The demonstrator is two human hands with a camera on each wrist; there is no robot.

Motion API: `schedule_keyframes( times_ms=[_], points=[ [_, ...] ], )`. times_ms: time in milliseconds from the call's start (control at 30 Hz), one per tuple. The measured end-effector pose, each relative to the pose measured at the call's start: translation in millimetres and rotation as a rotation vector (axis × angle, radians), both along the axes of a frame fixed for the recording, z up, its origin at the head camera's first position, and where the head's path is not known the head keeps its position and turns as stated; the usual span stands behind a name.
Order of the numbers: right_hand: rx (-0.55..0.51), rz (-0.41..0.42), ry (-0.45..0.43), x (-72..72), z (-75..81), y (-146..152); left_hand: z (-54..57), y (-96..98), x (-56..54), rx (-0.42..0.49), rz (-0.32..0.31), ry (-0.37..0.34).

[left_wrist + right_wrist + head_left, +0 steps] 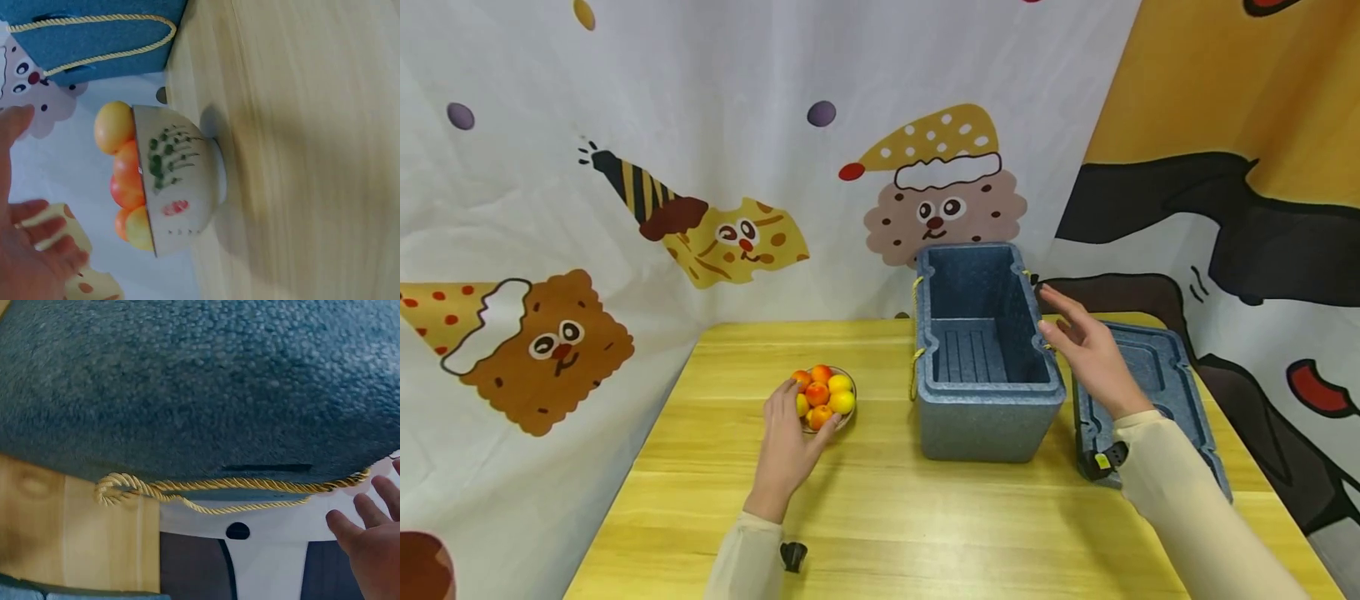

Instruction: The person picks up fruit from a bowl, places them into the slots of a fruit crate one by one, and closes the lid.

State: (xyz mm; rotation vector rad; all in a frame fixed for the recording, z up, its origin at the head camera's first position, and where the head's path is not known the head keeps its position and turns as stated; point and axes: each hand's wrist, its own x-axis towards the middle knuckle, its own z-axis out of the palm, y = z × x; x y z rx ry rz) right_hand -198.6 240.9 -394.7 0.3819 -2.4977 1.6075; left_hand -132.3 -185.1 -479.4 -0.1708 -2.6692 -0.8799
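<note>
A white bowl point(181, 181) painted with green leaves and a red mark stands on the table, heaped with small orange and yellow fruits point(817, 394). My left hand point(786, 446) reaches over the bowl from the near left, thumb and fingers spread apart. The left wrist view shows a gap between that hand and the fruits. To the right stands a blue-grey foam box point(992, 425), lidless and bare inside. Beside its right rim, my right hand point(1093, 358) extends with loosely straight fingers, close to the yellow rope handle point(250, 484) and holding nothing.
The box's lid point(1150, 367) lies on the table's right side, partly under the right forearm in the head view. Another rope handle point(914, 375) hangs on the box's left side. A cartoon-printed cloth point(737, 83) hangs behind the wooden table point(880, 533).
</note>
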Motion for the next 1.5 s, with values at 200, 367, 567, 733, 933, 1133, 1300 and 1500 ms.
schedule_keyframes(
  times_ms=[200, 367, 567, 733, 933, 1133, 1300, 1500],
  points=[
    [-0.051, 0.042, -0.086, -7.4, -7.7, 1, -7.4, -3.3, -3.8, 0.130, -0.076, 0.025],
    [-0.079, 0.099, -0.136, -6.9, -14.1, 5, -14.2, -8.2, -8.2, 0.208, -0.097, -0.003],
    [-0.076, 0.114, -0.160, -7.8, -19.3, 4, -19.6, -14.0, -11.6, 0.244, -0.089, -0.021],
    [-0.073, 0.106, -0.143, -6.7, -22.1, 5, -23.0, -17.2, -14.2, 0.257, -0.074, -0.047],
    [-0.080, 0.107, -0.122, -7.1, -26.4, 5, -28.7, -23.1, -16.1, 0.262, -0.048, -0.079],
    [-0.090, 0.107, -0.107, -4.7, -28.0, 3, -34.8, -23.9, -19.0, 0.260, -0.038, -0.045],
    [-0.100, 0.111, -0.107, -4.9, -29.0, 3, -38.8, -21.9, -24.4, 0.257, -0.036, 0.029],
    [-0.103, 0.110, -0.102, -7.0, -30.3, 4, -43.9, -21.8, -28.9, 0.227, -0.003, 0.071]
  ],
)
